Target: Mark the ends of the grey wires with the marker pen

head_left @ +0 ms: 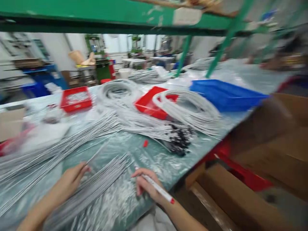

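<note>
pinning a small bundle of thin grey wires [106, 178] flat on the plastic-covered table [149, 157], between both hands. pressing with left hand [71, 181], fingers curled, fingertips on a strand at the bundle's left edge. gripping a white marker [157, 189] in the closed right hand [144, 186], red end toward the wrist, tip just right of the bundle. judged best: press firmly so strands lie parallel, uncrossed; brace right wrist on table. noted larger wire fan [48, 154] left of left hand, black-tipped bundle [178, 141] beyond right hand, well apart. blurred; tip contact unclear.
</note>
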Demonstrator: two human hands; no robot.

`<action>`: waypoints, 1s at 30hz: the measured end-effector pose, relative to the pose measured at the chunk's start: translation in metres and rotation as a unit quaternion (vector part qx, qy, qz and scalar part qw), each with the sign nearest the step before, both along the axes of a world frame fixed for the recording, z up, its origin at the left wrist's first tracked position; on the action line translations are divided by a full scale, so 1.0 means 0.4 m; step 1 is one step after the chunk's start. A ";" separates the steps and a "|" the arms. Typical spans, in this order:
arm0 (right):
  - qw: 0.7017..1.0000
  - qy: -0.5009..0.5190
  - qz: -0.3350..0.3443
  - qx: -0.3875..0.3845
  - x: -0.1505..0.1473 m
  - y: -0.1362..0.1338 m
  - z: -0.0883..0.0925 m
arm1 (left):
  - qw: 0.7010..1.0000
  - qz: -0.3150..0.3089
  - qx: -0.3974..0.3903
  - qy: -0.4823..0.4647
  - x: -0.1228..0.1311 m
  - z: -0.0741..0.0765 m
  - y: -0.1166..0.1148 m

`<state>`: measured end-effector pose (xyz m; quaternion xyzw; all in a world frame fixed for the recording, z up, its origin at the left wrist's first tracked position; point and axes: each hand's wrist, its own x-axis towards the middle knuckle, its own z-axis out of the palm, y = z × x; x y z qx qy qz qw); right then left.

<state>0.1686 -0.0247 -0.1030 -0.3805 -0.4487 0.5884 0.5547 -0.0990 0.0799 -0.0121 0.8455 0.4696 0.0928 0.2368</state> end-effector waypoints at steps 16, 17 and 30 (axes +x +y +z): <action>0.998 -0.041 -0.027 -0.038 -0.070 0.002 0.098 | 0.968 -0.133 -0.213 0.015 0.148 0.061 -0.171; 0.998 -0.039 -0.025 -0.036 -0.068 0.001 0.096 | 0.969 -0.129 -0.210 0.002 0.154 0.058 -0.172; 0.994 -0.063 -0.090 0.027 -0.027 -0.002 0.102 | 0.991 -0.082 -0.086 -0.059 0.189 0.048 -0.208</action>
